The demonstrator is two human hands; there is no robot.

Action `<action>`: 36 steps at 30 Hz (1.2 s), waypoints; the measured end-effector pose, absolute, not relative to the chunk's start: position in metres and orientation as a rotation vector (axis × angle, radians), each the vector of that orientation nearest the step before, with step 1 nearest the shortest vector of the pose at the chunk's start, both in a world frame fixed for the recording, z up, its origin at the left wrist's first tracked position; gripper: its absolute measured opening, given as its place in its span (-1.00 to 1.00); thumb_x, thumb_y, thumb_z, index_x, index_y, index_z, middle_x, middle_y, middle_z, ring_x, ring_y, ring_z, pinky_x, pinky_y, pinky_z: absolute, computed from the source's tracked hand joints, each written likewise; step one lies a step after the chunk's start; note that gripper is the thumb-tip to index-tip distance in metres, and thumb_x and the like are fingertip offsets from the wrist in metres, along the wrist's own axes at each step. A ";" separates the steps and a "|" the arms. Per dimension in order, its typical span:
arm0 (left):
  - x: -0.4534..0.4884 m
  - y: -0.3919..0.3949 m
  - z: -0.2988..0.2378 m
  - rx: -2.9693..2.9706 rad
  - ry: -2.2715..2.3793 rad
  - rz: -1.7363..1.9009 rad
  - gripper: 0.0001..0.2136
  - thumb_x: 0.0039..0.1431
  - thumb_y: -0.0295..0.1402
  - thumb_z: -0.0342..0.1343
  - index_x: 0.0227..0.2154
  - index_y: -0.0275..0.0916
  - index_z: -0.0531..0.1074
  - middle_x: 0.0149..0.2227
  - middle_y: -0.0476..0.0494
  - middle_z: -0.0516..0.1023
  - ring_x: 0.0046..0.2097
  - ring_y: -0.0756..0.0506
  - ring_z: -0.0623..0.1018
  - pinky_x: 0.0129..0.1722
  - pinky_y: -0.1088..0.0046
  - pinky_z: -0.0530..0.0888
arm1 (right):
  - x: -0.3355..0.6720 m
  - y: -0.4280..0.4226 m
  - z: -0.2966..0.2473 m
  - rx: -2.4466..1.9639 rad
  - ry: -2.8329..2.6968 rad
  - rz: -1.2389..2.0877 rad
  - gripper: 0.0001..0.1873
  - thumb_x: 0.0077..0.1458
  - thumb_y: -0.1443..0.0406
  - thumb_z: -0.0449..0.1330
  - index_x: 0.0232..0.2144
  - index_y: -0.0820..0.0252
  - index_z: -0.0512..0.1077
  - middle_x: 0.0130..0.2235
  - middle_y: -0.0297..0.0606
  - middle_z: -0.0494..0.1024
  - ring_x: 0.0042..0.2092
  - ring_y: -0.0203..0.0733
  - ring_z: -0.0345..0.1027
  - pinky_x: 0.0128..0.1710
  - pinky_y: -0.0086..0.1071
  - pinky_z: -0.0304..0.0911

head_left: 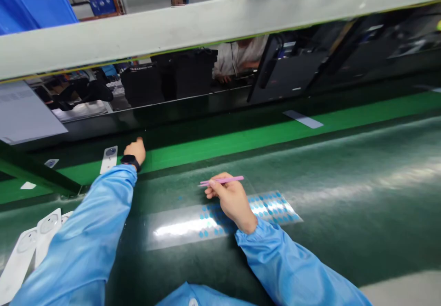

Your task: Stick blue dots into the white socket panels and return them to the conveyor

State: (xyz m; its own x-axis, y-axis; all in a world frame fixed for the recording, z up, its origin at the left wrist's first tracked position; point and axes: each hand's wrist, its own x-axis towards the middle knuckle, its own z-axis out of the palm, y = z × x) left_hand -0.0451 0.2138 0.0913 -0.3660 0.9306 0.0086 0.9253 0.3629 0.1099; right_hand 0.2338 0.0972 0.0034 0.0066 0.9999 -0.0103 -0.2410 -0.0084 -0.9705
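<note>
My right hand (234,200) is closed around pink tweezers (225,180), whose thin tips point left. Beneath it, a transparent sheet with rows of blue round stickers (275,207) lies on the dark green table; the wrist covers part of the sheet. My left hand (135,150), with a black watch on the wrist, reaches out over the bright green strip. Only its back and one raised digit show, so its grip is hidden. Just left of it lies a white flat piece with a dark round part (109,159). Similar white pieces (24,246) lie near my left forearm.
A green post (37,170) stands at the left. A pale shelf beam (206,25) crosses above the bench, with dark monitors (289,74) behind. A grey strip (303,119) lies farther right on the bright green strip (206,147). Other people are beyond the bench.
</note>
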 end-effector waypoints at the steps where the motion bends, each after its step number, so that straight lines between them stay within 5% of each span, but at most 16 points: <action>1: -0.047 0.205 0.103 1.733 2.562 0.180 -0.61 0.21 -0.51 0.08 0.11 -0.41 0.38 -0.06 -0.47 0.59 -0.01 -0.32 0.58 -0.03 0.18 0.46 | 0.235 0.097 0.006 -1.035 -1.026 1.299 -0.45 -0.18 -0.13 0.43 -0.45 0.16 0.38 -0.58 -0.31 0.56 -0.58 -0.24 0.46 -0.55 -0.39 0.41; 3: -0.053 0.184 0.122 1.707 2.583 0.262 -0.58 0.19 -0.47 0.07 0.12 -0.41 0.36 -0.03 -0.42 0.58 0.00 -0.31 0.56 -0.05 0.24 0.45 | 0.237 0.096 0.010 -1.046 -1.059 1.287 -0.49 -0.15 -0.09 0.43 -0.45 0.16 0.37 -0.57 -0.32 0.57 -0.56 -0.26 0.46 -0.53 -0.39 0.42; 7: -0.061 0.116 0.123 1.685 2.444 0.440 -0.62 0.18 -0.36 0.01 0.06 -0.21 0.45 -0.22 0.01 0.61 -0.18 -0.09 0.55 -0.19 0.48 0.42 | 0.245 0.097 0.014 -1.071 -1.199 1.422 -0.52 -0.15 -0.03 0.43 -0.46 0.17 0.36 -0.59 -0.36 0.55 -0.57 -0.29 0.45 -0.55 -0.45 0.39; 10: -0.045 0.053 0.088 1.519 2.205 0.731 -0.64 0.08 -0.26 0.03 -0.08 -0.20 0.53 -0.25 -0.01 0.63 -0.28 -0.10 0.54 -0.30 0.46 0.44 | 0.249 0.095 0.016 -1.100 -1.358 1.557 -0.61 -0.10 0.08 0.43 -0.48 0.19 0.36 -0.56 -0.34 0.58 -0.55 -0.30 0.47 -0.55 -0.48 0.41; 15: -0.007 -0.013 0.029 1.408 1.911 0.680 -0.66 0.08 -0.15 -0.06 -0.23 -0.17 0.51 -0.35 -0.06 0.61 -0.38 -0.12 0.53 -0.38 0.39 0.45 | 0.246 0.088 0.014 -1.178 -1.521 1.653 -0.82 0.02 0.35 0.34 -0.50 0.21 0.38 -0.57 -0.36 0.57 -0.54 -0.34 0.49 -0.55 -0.54 0.41; 24: 0.003 -0.023 0.025 1.579 1.800 0.380 -0.82 0.19 -0.27 -0.12 -0.20 -0.12 0.30 -0.48 0.04 0.52 -0.47 -0.10 0.52 -0.42 0.42 0.37 | 0.239 0.091 0.009 -1.443 -1.409 1.636 -0.73 0.13 0.55 0.20 -0.55 0.23 0.37 -0.63 -0.36 0.53 -0.61 -0.36 0.44 -0.63 -0.58 0.38; 31: 0.010 -0.005 0.047 1.834 1.876 -0.233 -0.60 0.27 -0.25 0.03 0.14 -0.20 0.32 -0.41 -0.10 0.61 -0.25 -0.25 0.62 -0.26 0.31 0.41 | 0.242 0.093 0.008 -1.451 -1.432 1.685 -0.73 0.16 0.55 0.19 -0.54 0.24 0.37 -0.62 -0.35 0.54 -0.60 -0.36 0.46 -0.60 -0.58 0.41; 36: 0.011 0.006 0.034 2.096 1.770 -0.033 -0.58 0.07 -0.30 0.30 0.03 -0.14 0.48 0.07 -0.21 0.57 0.20 -0.35 0.42 0.13 0.08 0.37 | 0.244 0.093 0.009 -1.465 -1.433 1.714 -0.75 0.16 0.55 0.21 -0.52 0.25 0.37 -0.60 -0.35 0.55 -0.60 -0.37 0.45 -0.58 -0.58 0.41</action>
State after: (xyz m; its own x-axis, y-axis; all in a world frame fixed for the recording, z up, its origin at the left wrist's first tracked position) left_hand 0.0107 0.0063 0.0343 0.1999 0.9425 -0.2677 0.9518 -0.1220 0.2813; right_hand 0.2437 0.0929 0.0088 -0.3229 0.8467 -0.4228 0.2657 -0.3476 -0.8992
